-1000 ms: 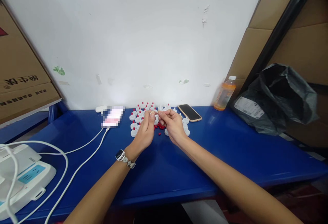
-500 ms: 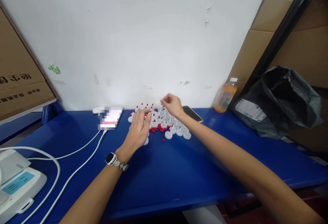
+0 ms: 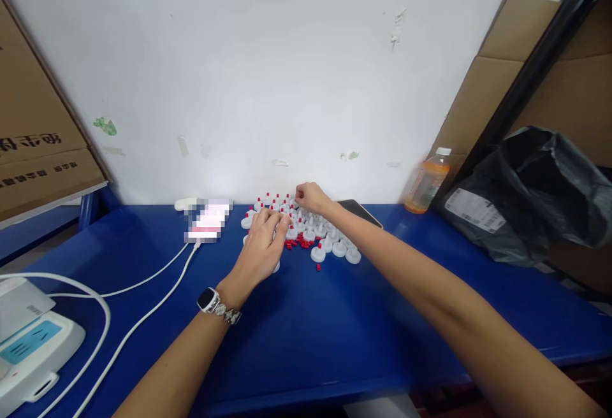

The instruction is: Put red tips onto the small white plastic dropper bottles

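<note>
White round nozzle caps [image 3: 339, 249], many with small red tips, stand crowded together on the blue table. My left hand [image 3: 262, 243] reaches over the left side of this group, palm down, fingers stretched forward and thumb apart. Its fingertips are over the caps; whether they touch one I cannot tell. My right hand [image 3: 312, 197] is at the back of the group with its fingers pinched together, and what is between them is hidden. A pile of loose red tips [image 3: 299, 243] lies among the caps. One single red tip [image 3: 318, 267] lies in front of them.
Behind my right wrist lies a dark phone [image 3: 359, 211]. A lit phone [image 3: 210, 219] with a white cable is on the left, near a power strip [image 3: 43, 348]. An orange drink bottle [image 3: 427, 182] and a black plastic bag [image 3: 521, 195] stand right. The wall closes the back.
My right hand has lowered slightly and its fingers are curled closer to the caps. My left hand has shifted slightly right over the caps. The view has turned a little.
</note>
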